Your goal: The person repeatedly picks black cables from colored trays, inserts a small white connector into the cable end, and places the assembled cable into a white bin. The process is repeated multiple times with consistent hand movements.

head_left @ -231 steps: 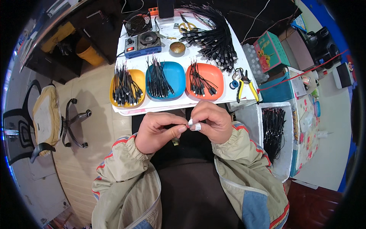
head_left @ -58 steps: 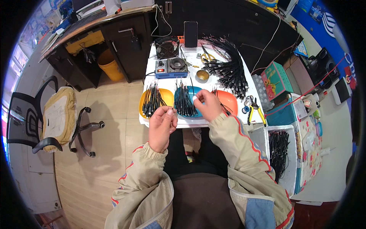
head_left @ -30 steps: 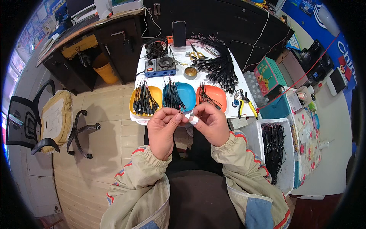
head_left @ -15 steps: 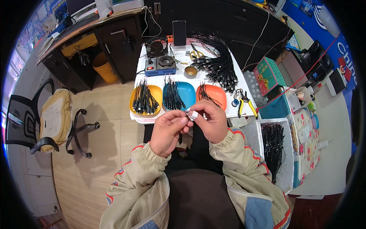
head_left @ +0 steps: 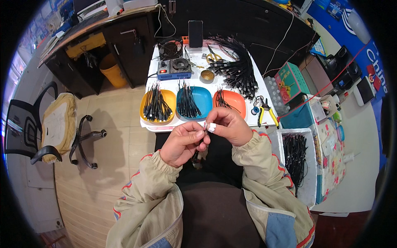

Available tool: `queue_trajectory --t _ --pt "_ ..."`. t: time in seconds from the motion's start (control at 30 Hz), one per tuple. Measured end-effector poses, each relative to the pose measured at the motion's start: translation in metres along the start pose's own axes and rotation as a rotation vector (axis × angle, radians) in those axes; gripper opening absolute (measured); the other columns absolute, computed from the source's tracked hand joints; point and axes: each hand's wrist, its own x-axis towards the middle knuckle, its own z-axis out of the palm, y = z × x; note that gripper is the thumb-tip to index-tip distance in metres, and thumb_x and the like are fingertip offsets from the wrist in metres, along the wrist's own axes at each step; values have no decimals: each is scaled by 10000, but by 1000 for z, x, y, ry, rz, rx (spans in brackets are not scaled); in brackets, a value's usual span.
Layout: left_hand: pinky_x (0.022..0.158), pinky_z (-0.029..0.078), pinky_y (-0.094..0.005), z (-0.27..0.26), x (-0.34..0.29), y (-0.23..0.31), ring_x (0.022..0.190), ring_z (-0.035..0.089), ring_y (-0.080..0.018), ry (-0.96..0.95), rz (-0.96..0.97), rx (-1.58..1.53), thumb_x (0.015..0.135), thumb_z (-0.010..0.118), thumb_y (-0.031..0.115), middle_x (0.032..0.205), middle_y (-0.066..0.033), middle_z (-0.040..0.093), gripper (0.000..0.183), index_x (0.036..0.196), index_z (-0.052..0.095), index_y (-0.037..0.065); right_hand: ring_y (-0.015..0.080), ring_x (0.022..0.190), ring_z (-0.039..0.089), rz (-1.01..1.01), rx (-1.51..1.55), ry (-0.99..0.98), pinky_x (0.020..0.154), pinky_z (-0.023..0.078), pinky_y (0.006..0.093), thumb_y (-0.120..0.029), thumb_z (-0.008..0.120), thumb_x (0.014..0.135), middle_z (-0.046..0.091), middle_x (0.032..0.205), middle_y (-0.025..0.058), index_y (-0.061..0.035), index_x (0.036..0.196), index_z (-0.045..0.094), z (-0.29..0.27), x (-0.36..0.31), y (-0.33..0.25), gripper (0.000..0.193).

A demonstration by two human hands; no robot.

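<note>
We are viewing two bare hands meeting just in front of the near edge of a white table (head_left: 167, 85), above the person's lap. The left hand (head_left: 181, 142) is pinching narrowly, thumb against fingers, and is holding a thin wire (head_left: 205, 125) with a reddish end. The right hand (head_left: 232, 127) is closing narrowly on the same wire from the other side, with white wrapping (head_left: 211, 127) covering its thumb tip. The wire is lying between the two sets of fingertips; they are hiding most of it, so we are not able to tell its full form.

Beyond the hands, three trays are standing side by side along the near edge: a yellow tray (head_left: 170, 96), a blue tray (head_left: 204, 100) and an orange tray (head_left: 237, 101). Each is holding black cables, and we are finding the fewest in the orange one. To the right of the trays, yellow-handled pliers (head_left: 261, 116) are resting near a blue spool (head_left: 254, 110). Behind the trays we are observing a blue heating unit (head_left: 173, 71), a small round bowl (head_left: 207, 76) and yellow-handled scissors (head_left: 213, 57), with a large black cable bundle (head_left: 240, 74) fanning across the right side. Right of the table, a white box (head_left: 311, 165) is containing more dark cables.
</note>
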Motion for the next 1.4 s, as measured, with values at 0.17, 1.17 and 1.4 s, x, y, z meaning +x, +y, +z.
queue_trajectory --t 0.17,1.17,1.4 --pt "619 485 -227 -1 0 2 663 584 -129 2 7 29 916 580 71 815 -98 643 41 910 586 30 40 811 552 -12 -5 -23 713 447 195 -80 630 879 591 869 -14 -23 954 582 1 1 -3 106" --pt "615 497 -232 -5 6 -15 677 613 -136 217 324 478 877 600 -20 857 -169 683 138 1001 636 -69 108 780 550 96 487 97 730 470 259 -115 584 909 582 914 39 -35 955 535 5 -1 35 105" --pt "603 488 -230 -13 14 -20 673 607 -132 224 324 460 880 594 -23 854 -159 686 147 1015 639 -62 110 777 536 52 597 71 712 456 253 -107 576 909 547 918 30 -33 950 529 6 3 40 97"
